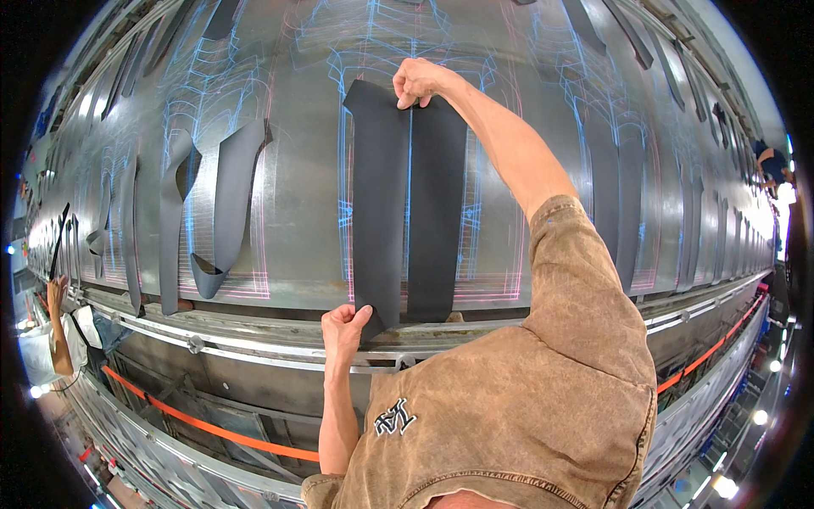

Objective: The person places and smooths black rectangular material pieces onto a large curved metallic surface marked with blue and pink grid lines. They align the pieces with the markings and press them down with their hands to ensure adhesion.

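The left hand (pixel 344 326) was closed, pinching the lower corner of a long dark fabric strip (pixel 378 204) that lay flat on the wide metal cutting table (pixel 297 170). The right hand (pixel 417 82), arm stretched far across, gripped the strip's top edge where it met a second dark strip (pixel 437 212) lying just beside it. Blue and pink projected pattern outlines (pixel 212 76) covered the table, and curled dark pieces (pixel 216 204) lay well apart to the left
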Available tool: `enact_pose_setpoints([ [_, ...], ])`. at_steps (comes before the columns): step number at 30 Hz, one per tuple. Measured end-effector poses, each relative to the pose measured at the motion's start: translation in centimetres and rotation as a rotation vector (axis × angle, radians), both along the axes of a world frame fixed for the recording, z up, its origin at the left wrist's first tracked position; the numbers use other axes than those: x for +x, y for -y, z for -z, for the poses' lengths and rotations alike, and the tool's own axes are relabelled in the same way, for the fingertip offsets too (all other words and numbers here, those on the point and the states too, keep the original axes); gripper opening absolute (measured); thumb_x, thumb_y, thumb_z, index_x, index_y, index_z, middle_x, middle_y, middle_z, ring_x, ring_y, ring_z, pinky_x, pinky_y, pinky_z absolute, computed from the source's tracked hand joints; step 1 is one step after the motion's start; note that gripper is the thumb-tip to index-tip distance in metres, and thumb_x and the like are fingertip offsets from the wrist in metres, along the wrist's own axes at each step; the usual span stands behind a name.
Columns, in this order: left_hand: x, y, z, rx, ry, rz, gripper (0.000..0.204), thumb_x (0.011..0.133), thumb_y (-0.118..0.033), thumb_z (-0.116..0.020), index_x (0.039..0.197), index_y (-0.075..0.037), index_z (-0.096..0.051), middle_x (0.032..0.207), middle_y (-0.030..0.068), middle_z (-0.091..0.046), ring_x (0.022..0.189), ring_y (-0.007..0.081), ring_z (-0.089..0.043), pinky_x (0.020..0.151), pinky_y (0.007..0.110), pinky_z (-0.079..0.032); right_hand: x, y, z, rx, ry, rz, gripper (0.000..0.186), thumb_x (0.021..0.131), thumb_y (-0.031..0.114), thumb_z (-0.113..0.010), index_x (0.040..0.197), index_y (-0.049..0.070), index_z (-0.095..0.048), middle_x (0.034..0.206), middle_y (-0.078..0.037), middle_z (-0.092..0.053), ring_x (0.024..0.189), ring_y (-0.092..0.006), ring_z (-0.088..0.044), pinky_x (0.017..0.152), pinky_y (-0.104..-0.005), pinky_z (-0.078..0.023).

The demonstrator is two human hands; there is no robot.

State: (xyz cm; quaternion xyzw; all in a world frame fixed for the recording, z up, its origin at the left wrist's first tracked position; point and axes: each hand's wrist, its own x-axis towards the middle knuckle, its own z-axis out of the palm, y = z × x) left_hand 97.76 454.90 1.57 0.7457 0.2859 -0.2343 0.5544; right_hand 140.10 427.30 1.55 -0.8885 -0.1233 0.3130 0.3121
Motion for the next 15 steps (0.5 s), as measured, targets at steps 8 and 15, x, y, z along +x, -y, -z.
enact_pose_setpoints([
  [8, 0.29, 0.42, -0.07, 0.087, -0.002, 0.083, 0.032, 0.084, -0.018, -0.079, 0.064, -0.002, -0.059, 0.058, -0.0065, -0.049, 0.055, 0.0033, -0.038, 0.050, 0.025, -0.030, -0.26, 0.11, -0.21, 0.016, 0.005, 0.001, 0.018, 0.074, 0.010, -0.085, 0.081, 0.003, -0.070, 0.085, -0.009, -0.072, 0.083, -0.0226, -0.070, 0.065, -0.0379, -0.065],
  [15, 0.10, 0.48, 0.35, 0.142, 0.032, 0.135, 0.040, 0.082, -0.022, -0.079, 0.060, -0.001, -0.052, 0.055, -0.0042, -0.044, 0.055, 0.0056, -0.035, 0.050, 0.029, -0.030, -0.19, 0.32, -0.02, 0.036, 0.002, 0.008, 0.018, 0.073, 0.010, -0.085, 0.081, 0.003, -0.070, 0.086, -0.009, -0.072, 0.083, -0.0234, -0.070, 0.064, -0.0383, -0.065],
])
